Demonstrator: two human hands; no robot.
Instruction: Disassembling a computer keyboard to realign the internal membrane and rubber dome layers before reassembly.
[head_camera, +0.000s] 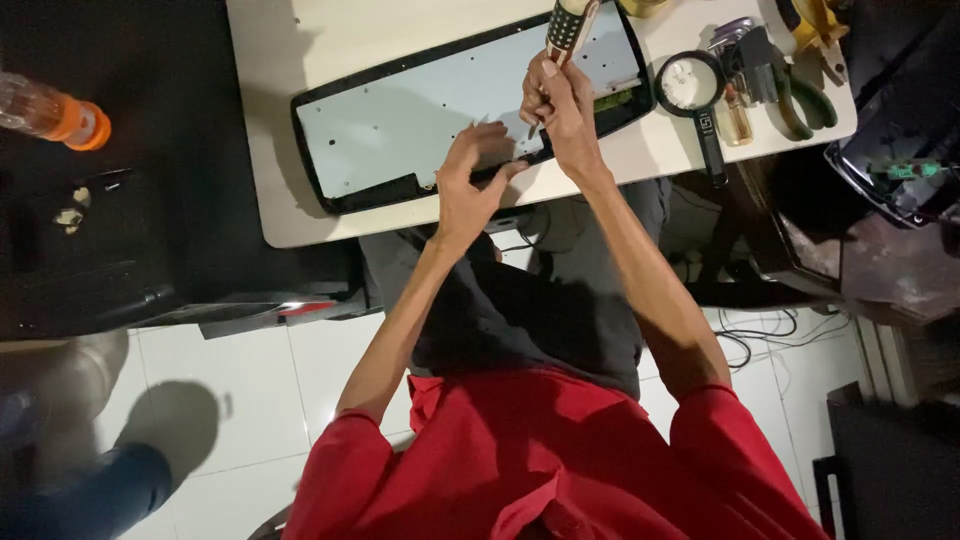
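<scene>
1. Both hands at work over the near edge of an upturned keyboard (420, 125). Right hand (560, 100): fingers curled shut round the shaft of a screwdriver (568, 25), which stands nearly upright, its yellow-and-black handle rising above the fist and its tip hidden behind the fingers. Left hand (475, 175): fingers bent and pressed down on the keyboard's near black rim, just beside the right hand; nothing pinched that can be seen.
2. Keyboard: lying face down, pale metal back plate up, black frame around it, set slantwise on a cream table (290, 60), its near long edge close to the table's front edge.
3. Magnifying glass (690, 85): round lens, black handle, lying on the table just right of the keyboard.
4. Pliers (805, 100): green grips, farther right near the table's corner, beside a small cluster of tools too dim to tell apart.
5. Bottle (55, 115): clear body, orange cap, lying on the dark surface well to the left of the table.
6. White tiled floor (280, 370) below, with dark cables to the right.
</scene>
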